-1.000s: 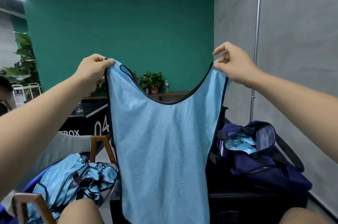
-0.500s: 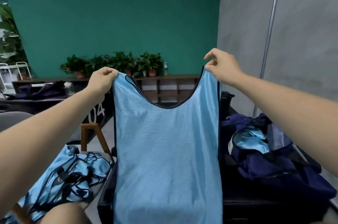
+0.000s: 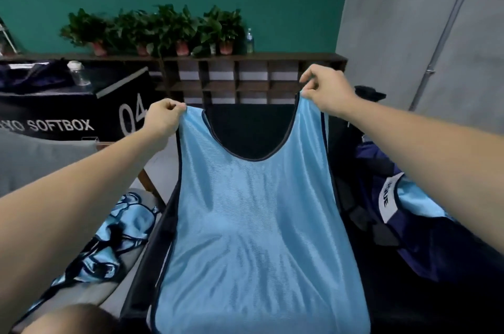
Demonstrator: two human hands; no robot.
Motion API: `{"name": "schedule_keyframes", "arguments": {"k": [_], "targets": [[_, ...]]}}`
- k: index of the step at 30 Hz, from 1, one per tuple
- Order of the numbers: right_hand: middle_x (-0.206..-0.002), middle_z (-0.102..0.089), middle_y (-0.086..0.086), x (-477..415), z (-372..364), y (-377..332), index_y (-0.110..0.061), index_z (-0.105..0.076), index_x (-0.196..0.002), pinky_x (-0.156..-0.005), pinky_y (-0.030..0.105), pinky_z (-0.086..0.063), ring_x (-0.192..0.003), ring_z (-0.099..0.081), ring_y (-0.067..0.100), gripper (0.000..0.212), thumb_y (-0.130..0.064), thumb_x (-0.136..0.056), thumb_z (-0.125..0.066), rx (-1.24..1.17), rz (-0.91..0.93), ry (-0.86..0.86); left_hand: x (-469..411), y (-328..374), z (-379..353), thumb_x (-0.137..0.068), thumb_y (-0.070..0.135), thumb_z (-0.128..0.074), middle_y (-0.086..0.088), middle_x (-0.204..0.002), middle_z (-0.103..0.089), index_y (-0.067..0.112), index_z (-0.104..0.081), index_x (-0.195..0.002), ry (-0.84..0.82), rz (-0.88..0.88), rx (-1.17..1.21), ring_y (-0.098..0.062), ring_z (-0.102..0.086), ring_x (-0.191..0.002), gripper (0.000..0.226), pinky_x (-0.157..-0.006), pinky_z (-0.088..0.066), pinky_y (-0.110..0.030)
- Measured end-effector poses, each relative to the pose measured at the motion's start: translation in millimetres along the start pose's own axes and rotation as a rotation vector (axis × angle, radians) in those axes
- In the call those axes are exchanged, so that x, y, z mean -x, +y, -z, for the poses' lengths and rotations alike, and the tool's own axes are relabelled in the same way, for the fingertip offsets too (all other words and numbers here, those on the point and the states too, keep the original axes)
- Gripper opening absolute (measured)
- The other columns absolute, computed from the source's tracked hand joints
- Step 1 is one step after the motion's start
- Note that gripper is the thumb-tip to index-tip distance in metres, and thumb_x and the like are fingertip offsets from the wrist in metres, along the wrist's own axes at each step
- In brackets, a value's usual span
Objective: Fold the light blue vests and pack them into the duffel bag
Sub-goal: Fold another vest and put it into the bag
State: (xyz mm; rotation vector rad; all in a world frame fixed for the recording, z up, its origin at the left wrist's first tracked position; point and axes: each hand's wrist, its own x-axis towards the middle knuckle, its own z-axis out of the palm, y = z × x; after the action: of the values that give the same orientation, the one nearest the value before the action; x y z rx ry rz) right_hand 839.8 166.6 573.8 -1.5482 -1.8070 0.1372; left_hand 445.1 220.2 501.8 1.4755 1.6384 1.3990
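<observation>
A person's left hand (image 3: 163,118) and right hand (image 3: 326,90) each pinch a shoulder strap of a light blue mesh vest with dark trim (image 3: 256,224), holding it spread over a black worktop (image 3: 245,126). A navy duffel bag (image 3: 425,227) lies open at the right, and a heap of crumpled blue vests (image 3: 109,241) lies at the left.

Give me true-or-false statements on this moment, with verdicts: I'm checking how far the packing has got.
1. The left hand pinches a shoulder strap of the light blue mesh vest. True.
2. The right hand is empty. False: it pinches the other strap.
3. The vest is folded in half. False: it hangs spread, unfolded.
4. The navy blue duffel bag at the right holds light blue cloth. True.
5. At the lower left lie crumpled light blue vests. True.
</observation>
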Motion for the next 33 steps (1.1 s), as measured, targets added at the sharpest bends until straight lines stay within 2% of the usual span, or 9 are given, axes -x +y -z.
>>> {"name": "schedule_keyframes", "arguments": {"k": [4, 7, 11, 19, 22, 24, 28, 30, 33], "targets": [[-0.087, -0.077, -0.007, -18, -39, 34, -0.021, -0.067, -0.107, -0.083, 0.029, -0.054, -0.089, -0.070, 0.006, 0.018, -0.009, -0.096, -0.075, 0.010, -0.034, -0.078, -21, -36, -25, -0.100, 0.030, -0.065, 0.002, -0.096, -0.070, 0.013, -0.075, -0.102, -0.042, 0.051, -0.008, -0.015, -0.063, -0.090, 0.020, -0.081, -0.054, -0.033], [-0.089, -0.077, -0.005, -29, -63, 56, -0.020, -0.068, -0.110, -0.078, 0.024, -0.052, -0.088, -0.070, 0.005, 0.018, -0.010, -0.097, -0.075, 0.023, -0.066, -0.146, -34, -57, -46, -0.102, 0.027, -0.063, 0.003, -0.087, -0.064, 0.010, -0.071, -0.098, -0.053, 0.058, -0.045, -0.013, -0.056, -0.076, 0.019, -0.067, -0.046, -0.028], [-0.087, -0.078, -0.003, -47, -92, 87, -0.019, -0.069, -0.104, -0.068, 0.022, -0.048, -0.084, -0.071, 0.007, 0.015, -0.006, -0.097, -0.074, 0.061, -0.095, -0.220, -56, -84, -71, -0.103, 0.025, -0.063, 0.004, -0.082, -0.063, 0.020, -0.064, -0.080, -0.078, 0.078, -0.070, -0.018, -0.058, -0.084, 0.023, -0.076, -0.048, -0.032], [-0.092, -0.076, 0.004, -78, -133, 140, -0.017, -0.071, -0.099, -0.061, 0.015, -0.047, -0.081, -0.072, 0.011, 0.020, 0.001, -0.098, -0.062, 0.098, -0.182, -0.255, -96, -120, -112, -0.104, 0.033, -0.062, -0.007, -0.091, -0.065, 0.005, -0.069, -0.107, -0.114, 0.112, -0.226, -0.020, -0.056, -0.073, 0.029, -0.063, -0.044, -0.029], [-0.095, -0.076, 0.007, -87, -140, 153, -0.018, -0.071, -0.104, -0.064, 0.024, -0.051, -0.075, -0.067, 0.014, 0.012, -0.011, -0.094, -0.076, -0.026, -0.291, -0.204, -112, -125, -119, -0.103, 0.033, -0.061, -0.008, -0.089, -0.064, 0.006, -0.068, -0.106, -0.076, 0.127, -0.218, -0.021, -0.054, -0.067, 0.028, -0.059, -0.042, -0.028], [-0.100, -0.076, 0.006, -90, -143, 166, -0.022, -0.068, -0.106, -0.079, 0.036, -0.059, -0.088, -0.070, 0.020, 0.028, -0.032, -0.087, -0.087, -0.106, -0.408, -0.206, -120, -131, -122, -0.101, 0.032, -0.064, -0.006, -0.088, -0.064, 0.008, -0.066, -0.104, -0.075, 0.127, -0.183, -0.022, -0.056, -0.071, 0.025, -0.062, -0.046, -0.029], [-0.094, -0.077, 0.003, -86, -136, 185, -0.016, -0.070, -0.094, -0.088, 0.038, -0.055, -0.095, -0.070, 0.022, 0.031, -0.044, -0.091, -0.082, -0.243, -0.590, -0.469, -126, -139, -116, -0.093, 0.035, -0.079, 0.001, -0.093, -0.070, 0.017, -0.059, -0.101, -0.144, 0.160, -0.105, -0.020, -0.065, -0.089, 0.028, -0.087, -0.053, -0.036], [-0.094, -0.079, 0.003, -86, -127, 190, -0.016, -0.078, -0.089, -0.088, 0.037, -0.055, -0.096, -0.072, 0.023, 0.025, -0.040, -0.087, -0.084, -0.248, -0.618, -0.570, -128, -140, -108, -0.087, 0.039, -0.086, -0.002, -0.096, -0.070, 0.018, -0.062, -0.104, -0.211, 0.189, -0.140, -0.021, -0.066, -0.087, 0.036, -0.081, -0.054, -0.038], [-0.099, -0.079, 0.006, -86, -118, 193, -0.011, -0.078, -0.104, -0.085, 0.035, -0.056, -0.094, -0.073, 0.023, 0.031, -0.029, -0.082, -0.091, -0.210, -0.662, -0.659, -127, -138, -99, -0.089, 0.028, -0.086, -0.007, -0.095, -0.068, 0.018, -0.063, -0.103, -0.336, 0.248, -0.149, -0.020, -0.064, -0.078, 0.029, -0.068, -0.053, -0.032]]}}
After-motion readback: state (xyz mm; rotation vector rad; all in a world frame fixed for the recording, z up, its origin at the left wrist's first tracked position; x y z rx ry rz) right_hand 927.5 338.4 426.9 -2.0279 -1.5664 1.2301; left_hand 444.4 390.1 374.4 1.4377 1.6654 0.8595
